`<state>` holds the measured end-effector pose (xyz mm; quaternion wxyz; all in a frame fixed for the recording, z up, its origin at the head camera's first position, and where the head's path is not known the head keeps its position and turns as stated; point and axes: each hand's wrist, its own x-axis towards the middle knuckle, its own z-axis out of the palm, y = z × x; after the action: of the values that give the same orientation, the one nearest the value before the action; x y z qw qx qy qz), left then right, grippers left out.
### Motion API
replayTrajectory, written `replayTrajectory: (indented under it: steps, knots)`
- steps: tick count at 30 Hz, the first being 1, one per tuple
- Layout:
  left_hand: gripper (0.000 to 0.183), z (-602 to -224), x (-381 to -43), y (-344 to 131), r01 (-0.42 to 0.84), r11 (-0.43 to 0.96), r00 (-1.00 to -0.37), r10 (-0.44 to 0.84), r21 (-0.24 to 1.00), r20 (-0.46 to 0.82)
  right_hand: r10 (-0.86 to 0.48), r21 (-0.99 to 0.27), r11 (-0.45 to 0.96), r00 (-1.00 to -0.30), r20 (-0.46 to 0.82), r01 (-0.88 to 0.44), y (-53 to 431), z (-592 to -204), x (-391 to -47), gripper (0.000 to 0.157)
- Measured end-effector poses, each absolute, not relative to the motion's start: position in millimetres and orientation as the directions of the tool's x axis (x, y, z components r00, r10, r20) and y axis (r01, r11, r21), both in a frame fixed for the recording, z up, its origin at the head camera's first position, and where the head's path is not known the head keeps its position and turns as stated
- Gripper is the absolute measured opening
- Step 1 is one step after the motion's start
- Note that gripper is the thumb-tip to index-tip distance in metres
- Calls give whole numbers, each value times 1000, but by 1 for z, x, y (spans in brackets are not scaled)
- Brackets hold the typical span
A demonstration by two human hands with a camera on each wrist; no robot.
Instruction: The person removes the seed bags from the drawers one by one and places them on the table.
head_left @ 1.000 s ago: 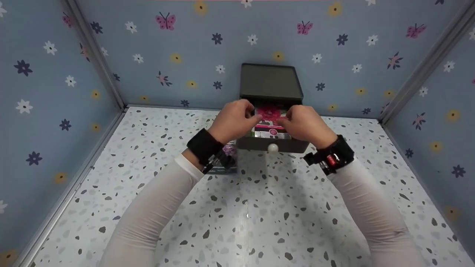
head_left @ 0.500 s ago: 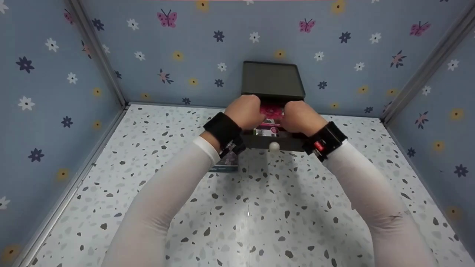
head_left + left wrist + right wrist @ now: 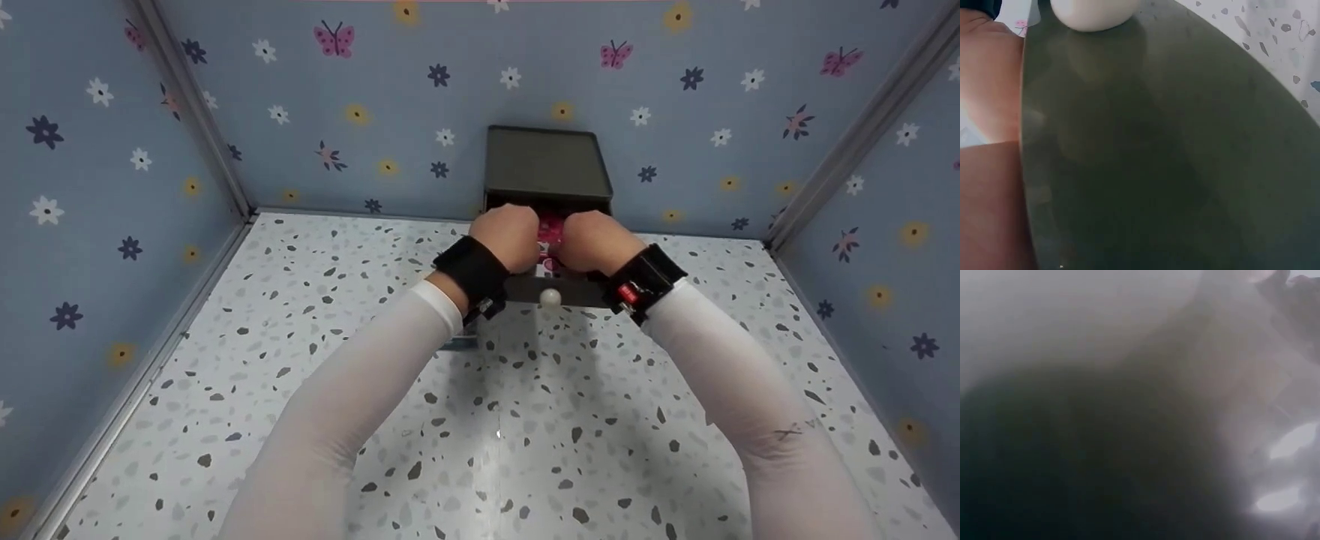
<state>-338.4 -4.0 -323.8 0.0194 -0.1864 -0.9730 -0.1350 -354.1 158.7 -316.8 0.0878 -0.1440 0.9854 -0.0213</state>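
A dark green drawer box (image 3: 551,161) stands against the back wall, its drawer pulled out towards me, with a round white knob (image 3: 550,298) on the drawer front (image 3: 570,291). Inside lies a packet printed with a pink flower (image 3: 551,229), mostly covered by my hands. My left hand (image 3: 508,236) reaches into the drawer from the left, knuckles up. Opposite it, my right hand (image 3: 596,241) reaches in from the right. Both sets of fingertips are hidden, so their hold on the packet cannot be told. In the left wrist view, the drawer front (image 3: 1145,157) fills most of the picture.
Under my left wrist, part of a flat packet (image 3: 459,343) shows on the speckled white tabletop (image 3: 495,465). Blue flowered walls (image 3: 360,90) enclose the back and both sides. Blur makes the right wrist view hard to read.
Both hands have sunk deeper into the drawer and come closer together over the pink-flower packet. Thumbs and fingers visible earlier are now hidden, and more of the packet is covered.
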Motion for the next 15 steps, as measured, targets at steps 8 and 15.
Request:
replayTrajectory:
  steps: [8, 15]
  knots:
    - [21, -323, -339, -1, 368, 906, -930, 360, 207, 76, -292, -58, 956, -941, -170, -286, 158, -318, -355, 33]
    - [22, -324, -337, 1, 352, 914, -936, 346, 203, 67, -248, -50, 969, -950, -188, -243, 156, -320, -356, 36]
